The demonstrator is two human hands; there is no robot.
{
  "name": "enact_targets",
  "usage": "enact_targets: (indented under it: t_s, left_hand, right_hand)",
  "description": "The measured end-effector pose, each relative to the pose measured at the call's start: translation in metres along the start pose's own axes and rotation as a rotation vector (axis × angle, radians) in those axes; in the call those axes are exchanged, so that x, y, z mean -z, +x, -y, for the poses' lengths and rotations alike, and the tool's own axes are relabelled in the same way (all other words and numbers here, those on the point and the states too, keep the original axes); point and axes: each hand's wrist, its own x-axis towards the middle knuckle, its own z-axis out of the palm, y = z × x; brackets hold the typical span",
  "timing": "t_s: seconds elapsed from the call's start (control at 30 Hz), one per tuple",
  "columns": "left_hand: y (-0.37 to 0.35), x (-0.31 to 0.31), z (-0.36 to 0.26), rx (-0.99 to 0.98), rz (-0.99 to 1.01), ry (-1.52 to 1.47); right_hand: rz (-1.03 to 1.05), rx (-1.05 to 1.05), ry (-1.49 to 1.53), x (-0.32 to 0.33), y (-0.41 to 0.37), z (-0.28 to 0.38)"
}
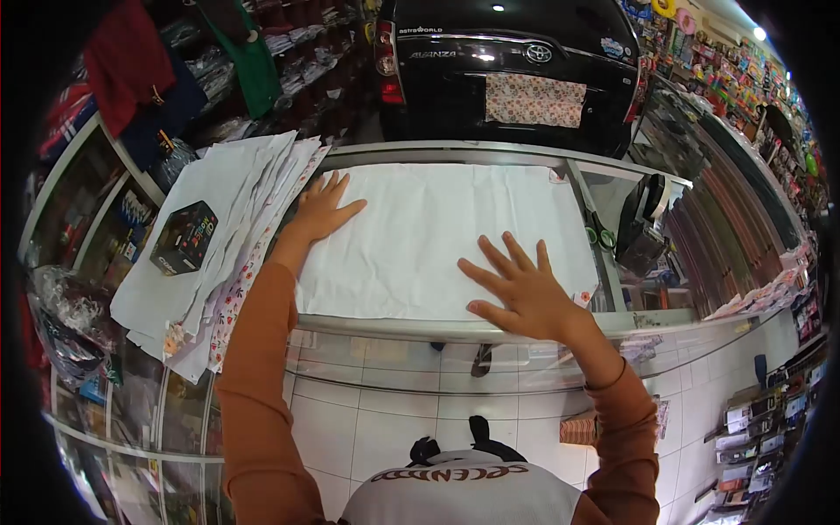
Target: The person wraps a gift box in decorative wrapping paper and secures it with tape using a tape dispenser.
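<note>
A large sheet of wrapping paper [420, 236] lies white side up on the glass counter, lightly creased, with small floral bits showing at its right corners. My left hand [325, 208] rests with fingers spread on the sheet's left edge. Over the lower right part of the paper is my right hand [521, 293], palm down and fingers spread. Neither hand holds anything. Right of the sheet are scissors [600, 234] with green handles and a black tape dispenser [646, 223].
A stack of white-backed floral sheets [236, 188] lies at the left, with a small black box [185, 238] on top. The glass counter's metal frame [411, 329] runs along the near side. Behind it stands a black car [455, 83]; shelves of goods [744, 52] line the right.
</note>
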Motion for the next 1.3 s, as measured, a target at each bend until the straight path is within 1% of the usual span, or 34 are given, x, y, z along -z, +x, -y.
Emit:
enact_targets:
  t_s: [0.03, 0.13, 0.17, 0.2, 0.23, 0.27, 0.3, 0.33, 0.4, 0.47, 0.5, 0.53, 0.6, 0.67, 0.73, 0.77, 0.8, 0.87, 0.93, 1.0, 1.07, 1.1, 1.17, 1.2, 1.23, 1.27, 1.3]
  left_hand:
    - [0.001, -0.001, 0.000, 0.007, 0.006, -0.020]
    - [-0.002, 0.000, -0.002, 0.015, -0.002, -0.049]
    - [-0.006, 0.004, -0.007, 0.023, 0.000, -0.041]
    - [-0.009, 0.006, -0.012, 0.029, 0.000, -0.033]
    - [-0.010, 0.005, -0.011, 0.028, -0.013, -0.070]
    - [-0.009, 0.004, -0.010, 0.021, -0.013, -0.052]
    - [-0.008, 0.003, -0.010, 0.013, -0.015, -0.034]
    - [-0.008, 0.003, -0.009, 0.005, -0.018, -0.017]
    - [-0.007, 0.002, -0.009, -0.009, -0.017, -0.030]
    - [-0.008, 0.001, -0.007, -0.016, -0.032, -0.035]
    - [-0.008, 0.001, -0.007, -0.012, -0.029, -0.043]
    - [-0.008, 0.004, -0.009, -0.015, -0.032, -0.041]
    - [-0.011, 0.005, -0.010, -0.017, -0.024, -0.042]
    - [-0.012, 0.000, -0.009, -0.050, -0.146, -0.017]
    - [-0.018, 0.007, -0.015, -0.099, -0.274, 0.042]
    - [-0.023, 0.010, -0.020, -0.168, -0.358, 0.086]
    - [-0.029, 0.015, -0.033, -0.193, -0.292, 0.089]
    - [-0.045, 0.021, -0.067, -0.245, -0.149, 0.095]
    - [-0.083, 0.038, -0.131, -0.246, 0.058, -0.086]
    - [-0.104, 0.020, -0.173, -0.238, 0.078, -0.150]
    - [-0.128, 0.008, -0.199, -0.270, 0.010, -0.038]
    - [-0.128, 0.008, -0.205, -0.236, 0.017, -0.051]
    - [-0.125, 0.005, -0.206, -0.249, -0.035, -0.075]
    - [-0.129, 0.001, -0.205, -0.249, -0.046, -0.090]
    - [-0.134, 0.004, -0.207, -0.260, -0.109, -0.128]
    - [-0.137, 0.006, -0.211, -0.280, -0.075, -0.193]
    - [-0.138, 0.009, -0.215, -0.297, -0.045, -0.256]
  right_hand:
    - [0.014, 0.009, -0.012, 0.003, 0.001, -0.003]
    - [0.182, 0.034, 0.109, 0.019, 0.008, -0.021]
    - [0.212, -0.035, 0.119, 0.031, 0.016, -0.024]
    - [0.230, -0.158, 0.200, 0.040, 0.027, -0.025]
    - [0.320, -0.199, 0.172, 0.050, 0.042, -0.028]
    - [0.333, -0.156, 0.188, 0.052, 0.057, -0.036]
    - [0.286, -0.090, 0.121, 0.050, 0.075, -0.046]
    - [0.284, -0.036, 0.135, 0.057, 0.088, -0.050]
    - [0.295, -0.167, -0.057, 0.025, 0.119, -0.084]
    - [0.104, -0.391, -0.101, -0.017, 0.120, -0.112]
    - [0.005, -0.499, -0.124, -0.024, 0.117, -0.124]
    - [-0.005, -0.590, -0.035, -0.023, 0.113, -0.131]
    - [-0.039, -0.623, -0.023, -0.023, 0.109, -0.135]
    - [-0.044, -0.664, -0.062, -0.018, 0.109, -0.134]
    - [-0.064, -0.707, -0.116, -0.018, 0.105, -0.131]
    - [-0.086, -0.726, -0.156, -0.020, 0.106, -0.132]
    - [-0.108, -0.744, -0.197, -0.019, 0.107, -0.133]
    - [-0.042, -0.755, -0.220, -0.011, 0.109, -0.133]
    - [0.022, -0.760, -0.227, -0.004, 0.106, -0.130]
    - [-0.023, -0.753, -0.233, -0.009, 0.106, -0.135]
    - [-0.091, -0.647, -0.240, -0.001, 0.101, -0.136]
    - [-0.187, -0.552, -0.165, 0.009, 0.098, -0.136]
    - [-0.356, -0.349, -0.017, 0.022, 0.084, -0.134]
    - [-0.445, -0.243, 0.140, 0.032, 0.068, -0.123]
    - [-0.529, -0.137, 0.300, 0.048, 0.046, -0.107]
    - [-0.613, -0.029, 0.464, 0.062, 0.021, -0.092]
    - [-0.649, 0.029, 0.528, 0.070, -0.008, -0.079]
